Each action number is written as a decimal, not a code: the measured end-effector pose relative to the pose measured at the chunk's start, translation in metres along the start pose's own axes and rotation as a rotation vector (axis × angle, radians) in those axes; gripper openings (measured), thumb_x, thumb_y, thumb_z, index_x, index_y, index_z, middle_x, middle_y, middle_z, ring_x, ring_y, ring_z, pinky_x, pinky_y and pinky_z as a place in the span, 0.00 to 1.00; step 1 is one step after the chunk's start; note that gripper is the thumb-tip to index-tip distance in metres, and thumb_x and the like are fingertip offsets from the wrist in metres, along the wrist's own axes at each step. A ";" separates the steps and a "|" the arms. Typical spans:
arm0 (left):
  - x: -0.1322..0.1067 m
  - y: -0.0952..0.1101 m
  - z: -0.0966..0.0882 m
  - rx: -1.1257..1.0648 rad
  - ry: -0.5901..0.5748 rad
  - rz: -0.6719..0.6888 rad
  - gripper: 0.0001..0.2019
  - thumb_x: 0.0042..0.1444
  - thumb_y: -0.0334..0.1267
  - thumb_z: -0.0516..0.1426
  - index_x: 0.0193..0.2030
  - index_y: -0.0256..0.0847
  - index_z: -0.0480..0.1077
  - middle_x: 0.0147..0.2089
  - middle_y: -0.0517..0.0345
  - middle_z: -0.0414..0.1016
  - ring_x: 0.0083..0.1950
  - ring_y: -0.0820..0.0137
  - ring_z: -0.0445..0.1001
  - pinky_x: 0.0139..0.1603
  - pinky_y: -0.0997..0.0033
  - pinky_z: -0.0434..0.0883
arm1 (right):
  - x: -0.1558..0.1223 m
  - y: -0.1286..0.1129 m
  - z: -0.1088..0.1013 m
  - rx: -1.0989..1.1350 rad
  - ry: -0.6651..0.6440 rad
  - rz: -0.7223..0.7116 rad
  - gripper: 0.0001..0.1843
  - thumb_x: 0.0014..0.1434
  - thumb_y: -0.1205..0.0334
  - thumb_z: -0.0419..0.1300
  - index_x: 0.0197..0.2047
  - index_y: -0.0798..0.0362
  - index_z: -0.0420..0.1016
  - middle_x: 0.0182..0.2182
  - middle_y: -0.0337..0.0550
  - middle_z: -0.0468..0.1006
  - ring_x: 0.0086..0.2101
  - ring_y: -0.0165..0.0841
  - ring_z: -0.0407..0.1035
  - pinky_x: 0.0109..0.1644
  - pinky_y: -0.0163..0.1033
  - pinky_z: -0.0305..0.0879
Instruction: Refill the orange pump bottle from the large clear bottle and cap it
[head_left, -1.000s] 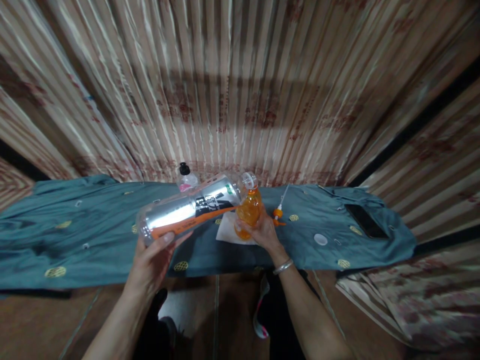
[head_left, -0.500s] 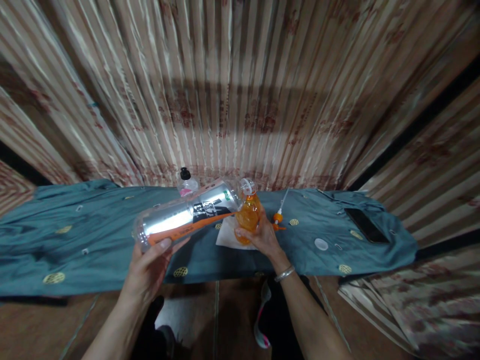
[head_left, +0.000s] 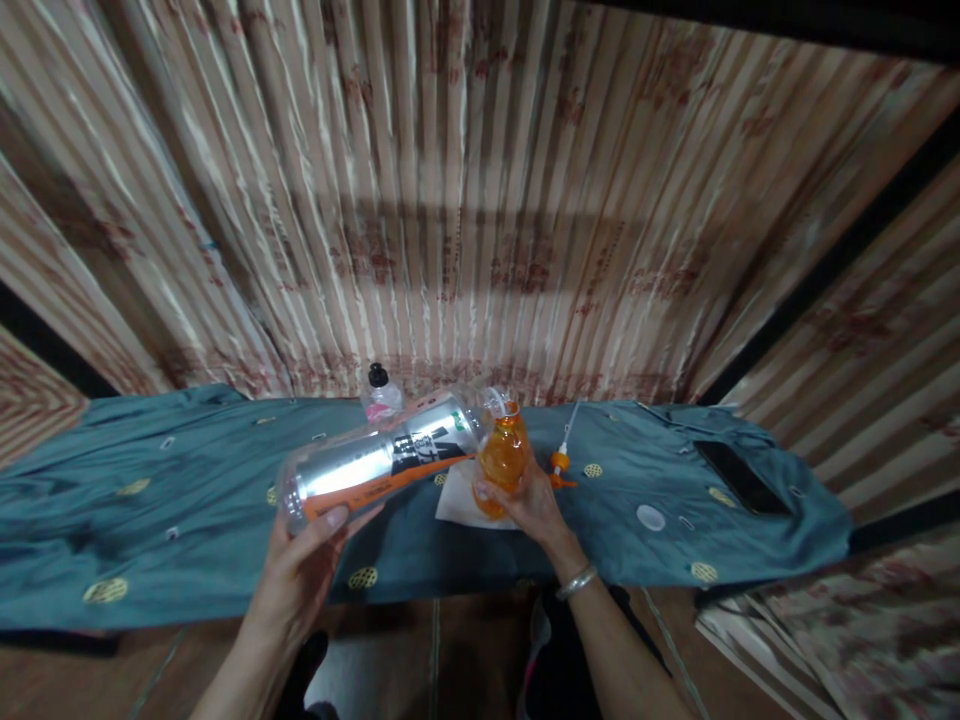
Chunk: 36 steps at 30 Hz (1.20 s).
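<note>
My left hand (head_left: 311,545) grips the lower end of a large clear plastic bottle (head_left: 390,455) with a silver, black and orange label. The bottle is tilted, its neck pointing right and up against the mouth of an orange see-through bottle (head_left: 504,450). Around the orange bottle my right hand (head_left: 536,500) is closed, holding it nearly upright over a white cloth or tissue (head_left: 459,500). Whether liquid flows between the two mouths I cannot make out. Just right of that hand lies an orange pump head (head_left: 559,462) with a white tube.
A small clear bottle with a black cap (head_left: 382,392) stands behind the large one. To the right on the green tablecloth (head_left: 225,480) lie a white round lid (head_left: 650,517) and a dark phone (head_left: 742,478). A pleated curtain (head_left: 450,200) hangs behind the table.
The whole scene sits lower in the view, as the camera has tipped up. Both hands keep their hold, and the large bottle's neck stays at the orange bottle's mouth.
</note>
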<state>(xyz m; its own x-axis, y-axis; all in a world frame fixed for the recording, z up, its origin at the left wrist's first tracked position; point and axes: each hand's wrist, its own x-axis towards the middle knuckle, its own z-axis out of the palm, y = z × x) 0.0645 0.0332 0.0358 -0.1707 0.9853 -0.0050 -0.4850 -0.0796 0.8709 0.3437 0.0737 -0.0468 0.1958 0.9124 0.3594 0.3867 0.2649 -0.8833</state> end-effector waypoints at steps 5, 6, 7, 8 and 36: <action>-0.001 -0.002 0.001 -0.015 0.008 0.001 0.32 0.45 0.38 0.77 0.59 0.52 0.79 0.59 0.55 0.86 0.61 0.47 0.84 0.67 0.38 0.79 | -0.001 0.002 0.000 -0.024 -0.006 -0.016 0.42 0.54 0.45 0.74 0.69 0.49 0.74 0.58 0.53 0.86 0.57 0.56 0.82 0.66 0.67 0.76; 0.000 -0.003 0.000 -0.014 0.008 0.000 0.32 0.46 0.38 0.77 0.59 0.52 0.79 0.59 0.55 0.87 0.61 0.47 0.84 0.67 0.38 0.79 | -0.002 0.002 0.000 -0.024 -0.006 -0.016 0.41 0.55 0.45 0.74 0.69 0.49 0.74 0.58 0.53 0.86 0.57 0.56 0.82 0.66 0.66 0.76; 0.001 -0.003 -0.001 -0.011 0.009 -0.002 0.32 0.46 0.39 0.77 0.60 0.52 0.79 0.58 0.55 0.87 0.61 0.47 0.84 0.66 0.38 0.80 | -0.002 0.002 0.000 -0.024 -0.003 -0.016 0.41 0.55 0.45 0.73 0.69 0.50 0.74 0.58 0.54 0.86 0.57 0.56 0.82 0.65 0.66 0.76; 0.002 -0.004 -0.002 -0.006 0.009 -0.006 0.33 0.46 0.39 0.77 0.60 0.52 0.79 0.58 0.54 0.87 0.61 0.46 0.84 0.66 0.38 0.80 | -0.002 0.003 0.001 -0.025 -0.002 -0.017 0.41 0.55 0.45 0.73 0.69 0.50 0.73 0.58 0.54 0.86 0.57 0.55 0.82 0.65 0.65 0.76; 0.008 0.002 -0.002 0.008 0.002 0.023 0.41 0.43 0.42 0.78 0.66 0.58 0.76 0.56 0.55 0.88 0.62 0.44 0.84 0.66 0.34 0.80 | -0.003 0.005 0.005 -0.059 0.010 -0.056 0.41 0.58 0.47 0.71 0.72 0.48 0.72 0.62 0.53 0.84 0.60 0.55 0.80 0.69 0.66 0.74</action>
<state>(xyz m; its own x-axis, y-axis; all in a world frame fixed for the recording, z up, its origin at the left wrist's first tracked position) 0.0600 0.0406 0.0368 -0.1835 0.9829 0.0135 -0.4745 -0.1006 0.8745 0.3410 0.0734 -0.0542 0.1809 0.8935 0.4110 0.4499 0.2964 -0.8424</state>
